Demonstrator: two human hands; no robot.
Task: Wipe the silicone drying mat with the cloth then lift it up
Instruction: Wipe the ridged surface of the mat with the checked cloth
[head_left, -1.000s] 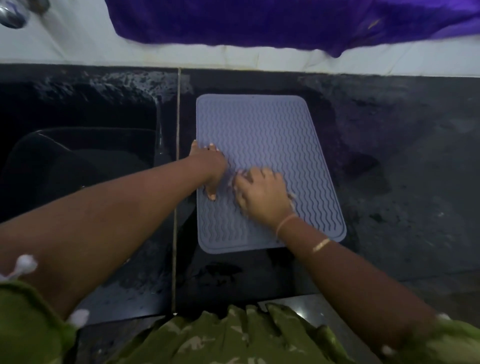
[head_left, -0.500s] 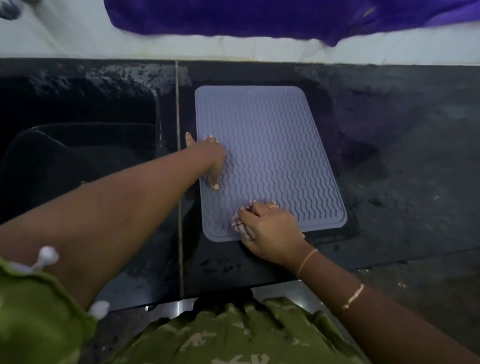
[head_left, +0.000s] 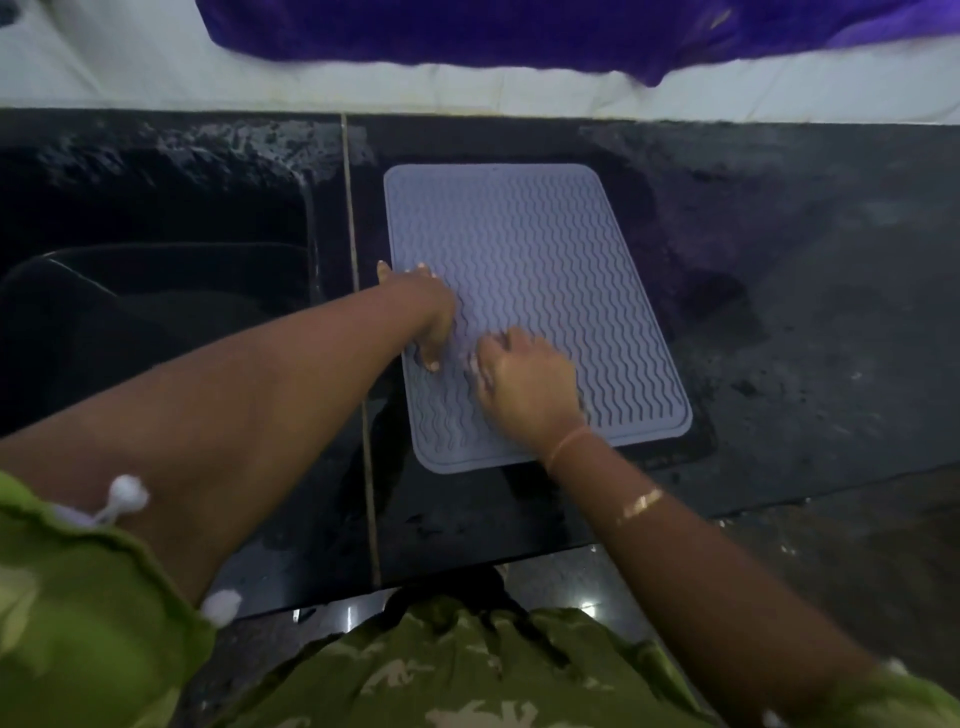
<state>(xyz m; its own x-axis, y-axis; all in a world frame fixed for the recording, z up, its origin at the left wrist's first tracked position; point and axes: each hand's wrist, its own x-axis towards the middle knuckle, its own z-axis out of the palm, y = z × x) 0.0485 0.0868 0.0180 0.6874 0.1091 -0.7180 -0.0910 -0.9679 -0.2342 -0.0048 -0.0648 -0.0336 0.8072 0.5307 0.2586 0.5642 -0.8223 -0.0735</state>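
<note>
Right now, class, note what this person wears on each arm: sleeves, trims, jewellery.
Left arm: a short green fabric sleeve edged with white pom-poms. Right arm: a thin thread-like band at the wrist, a gold bracelet higher up, and a matching green sleeve.

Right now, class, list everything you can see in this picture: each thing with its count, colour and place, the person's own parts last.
silicone drying mat: one, grey-lilac, flat on the counter.
cloth: one, whitish, mostly hidden under the right hand.
counter: one, black, under the mat.
sink: one, black, left of the mat.
fabric: one, purple, hanging at the top.
wall: one, white, behind the counter.
bracelets: two, gold, right wrist.
garment: one, green, bottom edge.
left hand: one, pressing the mat's left edge.
right hand: one, gripping the cloth.
</note>
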